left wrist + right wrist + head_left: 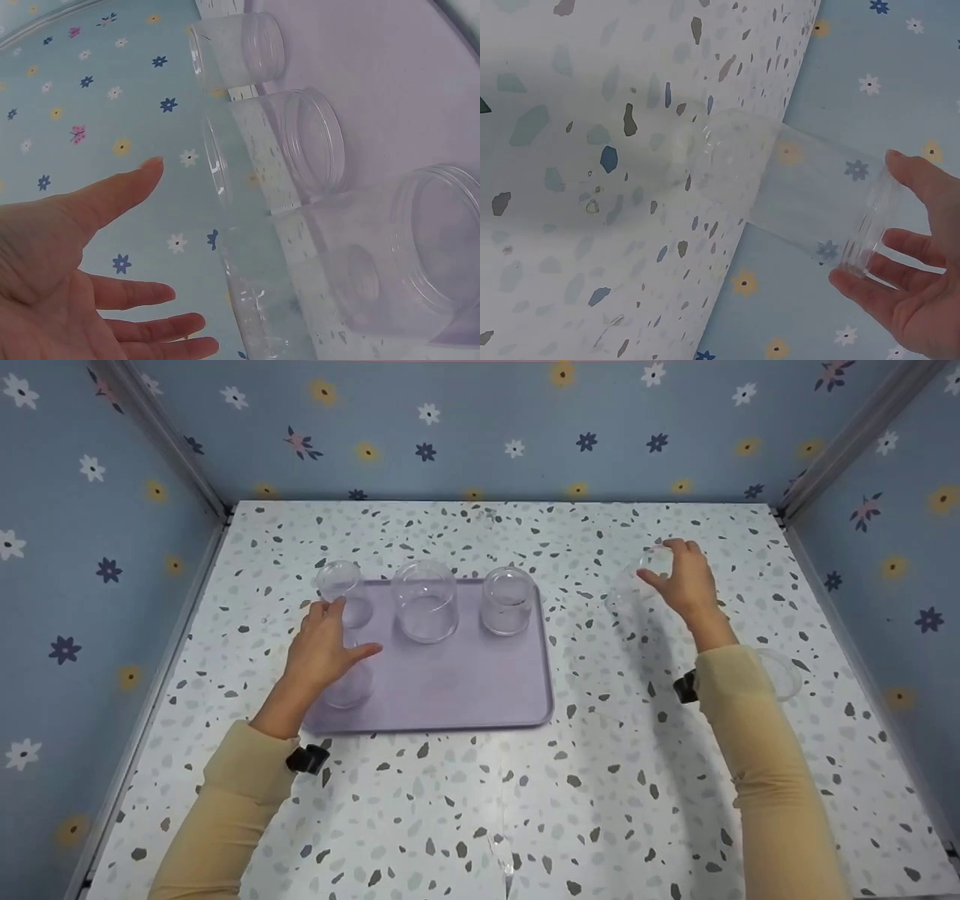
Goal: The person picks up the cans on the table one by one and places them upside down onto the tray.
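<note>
My left hand [319, 649] hovers over the left side of a lavender tray [465, 690], thumb and fingers spread apart and nothing gripped. Under it is a clear jar [349, 690], partly hidden by the hand. Beyond the fingertips stands a second clear jar [341, 579] at the tray's back left. A wide clear jar [425, 611] and a smaller one [508, 607] stand along the tray's back edge. Right of the tray, my right hand [688, 581] grips a transparent jar [810, 195] by its rim, thumb opposite fingers. Whether its base touches the table I cannot tell.
A clear round ring or lid [780, 675] lies on the speckled table [600, 795], partly behind the right sleeve [757, 750]. Flower-patterned panels [480, 427] enclose the table at the back and both sides.
</note>
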